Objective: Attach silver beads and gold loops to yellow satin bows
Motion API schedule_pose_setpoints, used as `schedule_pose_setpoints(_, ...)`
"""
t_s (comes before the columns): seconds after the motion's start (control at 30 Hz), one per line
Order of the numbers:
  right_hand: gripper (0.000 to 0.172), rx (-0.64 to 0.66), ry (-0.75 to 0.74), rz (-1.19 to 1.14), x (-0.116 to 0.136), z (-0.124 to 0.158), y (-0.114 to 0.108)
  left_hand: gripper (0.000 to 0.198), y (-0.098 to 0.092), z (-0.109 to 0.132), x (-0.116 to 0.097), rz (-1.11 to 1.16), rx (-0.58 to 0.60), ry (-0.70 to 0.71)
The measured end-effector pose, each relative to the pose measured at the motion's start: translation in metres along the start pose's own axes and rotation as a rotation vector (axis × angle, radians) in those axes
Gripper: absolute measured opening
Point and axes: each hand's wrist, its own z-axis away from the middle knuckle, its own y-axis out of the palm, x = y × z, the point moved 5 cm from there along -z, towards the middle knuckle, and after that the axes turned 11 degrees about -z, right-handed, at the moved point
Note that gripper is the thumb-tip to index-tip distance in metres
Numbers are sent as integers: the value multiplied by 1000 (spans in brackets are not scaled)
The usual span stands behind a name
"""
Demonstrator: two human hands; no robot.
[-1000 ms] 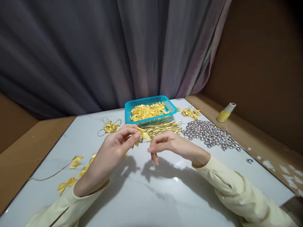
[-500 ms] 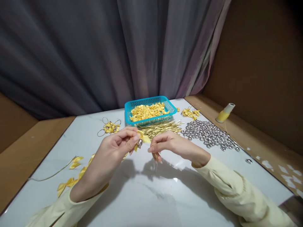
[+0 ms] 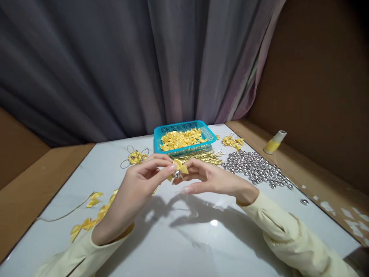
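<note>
Between the thumb and fingertips of my left hand (image 3: 141, 182) is a yellow ribbon bow (image 3: 181, 167). A shiny silver bead (image 3: 177, 174) sits at the bow's middle. My right hand (image 3: 215, 180) is close on the right, its fingers reaching behind the bow and its thumb held apart below. Whether those fingers touch the bow is hidden. Under my left wrist a line of yellow bows (image 3: 88, 224) lies on the white table (image 3: 184, 246). Just beyond the hands is a heap of gold wire ties (image 3: 206, 157).
A blue basket (image 3: 213, 138) full of yellow bows stands at the back. Silver beads (image 3: 253, 165) spread over the right side. Looped bow pieces lie in a left cluster (image 3: 137, 157) and a right cluster (image 3: 233, 142). A yellow thread cone (image 3: 275, 142) stands at the right edge.
My right hand's fingers have moved up and left behind the bow, and its thumb has parted from them. The left hand still holds the bow, now turned more towards me.
</note>
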Motion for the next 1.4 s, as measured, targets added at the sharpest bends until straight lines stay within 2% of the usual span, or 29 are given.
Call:
schedule_pose_setpoints(0.07,45,6,-14,-128,0,-1,3,11,3,-1,0,11,20,6)
schedule_pose_setpoints(0.1,47,-1,-16,-159,0,-1,4,11,4,-1,0,15,33,3)
schedule_pose_setpoints(0.27,25,-77,-9,-119,0,-1,9,12,7,0,-1,-1,91,-31)
schedule_pose_setpoints(0.33,22,-111,16,-89,-1,0,10,15,7,1,-1,-10,121,-51)
schedule_pose_setpoints(0.57,23,-152,53,35,4,3,9,14,5,5,0,8,148,-93)
schedule_pose_setpoints(0.77,29,-238,79,107,5,8,15,15,3,6,-7,-34,120,-25)
schedule_pose_setpoints(0.9,29,-279,76,177,8,11,18,19,4,7,-10,-18,125,-33)
schedule_pose_setpoints(1.2,29,-257,51,157,11,10,18,16,2,6,-11,-43,99,-2)
schedule_pose_setpoints(1.4,25,-238,103,174,10,11,18,17,2,7,-14,-87,82,40)
